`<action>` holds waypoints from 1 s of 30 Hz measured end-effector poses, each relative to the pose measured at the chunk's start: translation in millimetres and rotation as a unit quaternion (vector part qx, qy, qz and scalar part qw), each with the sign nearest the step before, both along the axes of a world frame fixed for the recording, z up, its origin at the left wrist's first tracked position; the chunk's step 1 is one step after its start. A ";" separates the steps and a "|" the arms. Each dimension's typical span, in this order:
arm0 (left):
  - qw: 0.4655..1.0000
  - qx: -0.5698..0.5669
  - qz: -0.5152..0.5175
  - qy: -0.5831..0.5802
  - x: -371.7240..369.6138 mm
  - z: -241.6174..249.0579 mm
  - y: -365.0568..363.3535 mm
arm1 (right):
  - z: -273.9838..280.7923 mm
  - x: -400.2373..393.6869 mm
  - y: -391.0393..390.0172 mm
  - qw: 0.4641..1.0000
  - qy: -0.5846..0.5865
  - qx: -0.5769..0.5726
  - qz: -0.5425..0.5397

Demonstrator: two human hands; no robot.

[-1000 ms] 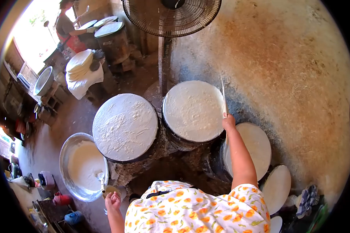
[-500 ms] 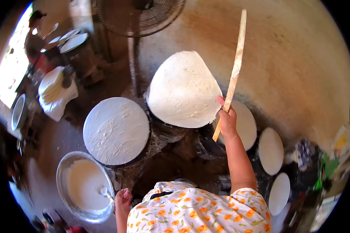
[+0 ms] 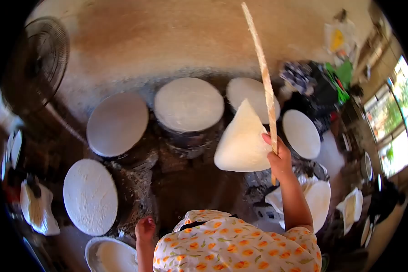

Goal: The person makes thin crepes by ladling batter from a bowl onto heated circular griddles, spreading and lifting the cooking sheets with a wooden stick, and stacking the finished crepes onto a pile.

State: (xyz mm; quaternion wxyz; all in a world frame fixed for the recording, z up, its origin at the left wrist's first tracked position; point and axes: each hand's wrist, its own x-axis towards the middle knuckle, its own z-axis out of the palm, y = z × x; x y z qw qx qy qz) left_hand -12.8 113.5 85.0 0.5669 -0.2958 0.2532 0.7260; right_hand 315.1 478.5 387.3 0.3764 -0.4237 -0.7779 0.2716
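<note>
My right hand (image 3: 280, 156) grips a long pale wooden stick (image 3: 264, 72) and the edge of a thin white sheet (image 3: 244, 143). The sheet hangs folded to a point at the top, left of the hand. My left hand (image 3: 145, 230) is low at my side, its fingers curled; what it holds, if anything, cannot be made out. Close to it is a metal basin (image 3: 91, 254) of white batter. Round griddles stand in an arc ahead: a bare-looking grey one (image 3: 118, 124) and several with white layers, such as the middle one (image 3: 189, 104) and the left one (image 3: 90, 197).
A standing fan (image 3: 45, 56) is at the upper left. Bags and cloths (image 3: 319, 84) lie at the upper right. White sheets (image 3: 317, 204) rest on a low support to my right. Stacked sheets (image 3: 37, 206) are at the far left, and a dark-clothed person (image 3: 385, 199) is at the far right.
The view has turned right. My right hand has carried the white sheet away from its griddle, and the sheet is now folded narrower. The stick still points up.
</note>
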 end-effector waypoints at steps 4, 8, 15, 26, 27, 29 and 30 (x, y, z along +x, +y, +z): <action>0.991 -0.011 -0.127 0.031 27.1 -0.1 70.1 | 0.7 132.0 -24.4 0.988 0.015 -0.039 -0.149; 0.971 -0.009 -0.237 0.040 76.6 13.1 144.5 | 2.4 290.1 -54.6 0.945 -0.044 0.025 -0.324; 0.923 -0.045 -0.376 0.077 173.4 20.4 236.5 | 66.5 462.1 -102.3 0.837 -0.325 0.202 -0.391; 0.870 -0.051 -0.488 0.047 190.9 23.7 265.6 | -143.1 454.7 -122.2 0.874 -0.321 0.026 -0.363; 0.871 -0.049 -0.486 0.050 186.7 24.7 265.1 | -166.8 447.7 -120.8 0.873 -0.317 -0.008 -0.370; 0.871 -0.059 -0.484 0.055 177.8 26.1 264.9 | -210.9 433.8 -117.3 0.868 -0.293 -0.049 -0.397; 0.874 -0.067 -0.479 0.057 173.9 27.5 264.9 | -230.3 429.4 -116.1 0.868 -0.263 -0.055 -0.418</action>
